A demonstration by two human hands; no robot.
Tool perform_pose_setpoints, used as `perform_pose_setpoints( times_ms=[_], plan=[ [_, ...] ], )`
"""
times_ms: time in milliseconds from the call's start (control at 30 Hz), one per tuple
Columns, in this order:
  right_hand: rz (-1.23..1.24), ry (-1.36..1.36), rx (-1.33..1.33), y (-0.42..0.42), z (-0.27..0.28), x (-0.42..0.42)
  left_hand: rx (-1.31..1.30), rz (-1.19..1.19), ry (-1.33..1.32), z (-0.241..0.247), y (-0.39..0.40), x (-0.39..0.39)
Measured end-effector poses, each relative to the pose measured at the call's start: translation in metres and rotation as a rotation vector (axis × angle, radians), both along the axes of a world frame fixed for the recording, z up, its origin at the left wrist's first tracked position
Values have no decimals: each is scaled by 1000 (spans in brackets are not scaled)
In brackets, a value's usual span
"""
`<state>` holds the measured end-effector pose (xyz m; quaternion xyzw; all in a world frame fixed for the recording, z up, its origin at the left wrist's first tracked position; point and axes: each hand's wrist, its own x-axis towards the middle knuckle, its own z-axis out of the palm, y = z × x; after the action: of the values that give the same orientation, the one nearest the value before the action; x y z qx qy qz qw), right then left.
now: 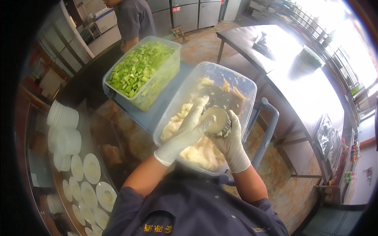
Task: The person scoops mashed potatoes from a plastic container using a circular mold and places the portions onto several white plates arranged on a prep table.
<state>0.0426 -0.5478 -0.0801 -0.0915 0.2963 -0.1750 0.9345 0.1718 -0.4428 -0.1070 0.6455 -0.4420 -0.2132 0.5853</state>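
Observation:
My right hand (233, 141), in a pale glove, is shut around the side of a small round mould or bowl (226, 129) with a dark, ridged rim, filled with a pale paste (215, 118). Over the paste lies the thumb of my gloved left hand (192, 124); its fingers point forward, extended. Both hands are above a clear plastic tub (251, 88) that has a mass of pale, mashed food (203, 155) along its near and left sides and smears on its far wall. Whether my left fingertips touch the tub's contents cannot be told.
A tub of chopped green vegetable (135, 70) stands beyond, on a blue cart (133, 115) with a handle (267, 129). Stacked white bowls (63, 118) and plates (92, 168) are at left. A steel table (295, 88) stands right. A person (137, 20) is at the far left.

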Motion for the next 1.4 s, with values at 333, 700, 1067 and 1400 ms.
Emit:
perform_pose_setpoints(
  times_ms=[333,700,1067,1400],
  plan=[
    [62,-68,-126,-6,-1,-10,-411,2,1256,24,26,30],
    [451,-75,-290,93,22,-11,-281,301,369,67,157,-27],
    [1088,-179,-286,308,-10,3,-155,910,-365,63,389,-148],
    [1728,-586,-1022,531,-59,-63,-240,1271,-282,16,578,-300]
  ],
)
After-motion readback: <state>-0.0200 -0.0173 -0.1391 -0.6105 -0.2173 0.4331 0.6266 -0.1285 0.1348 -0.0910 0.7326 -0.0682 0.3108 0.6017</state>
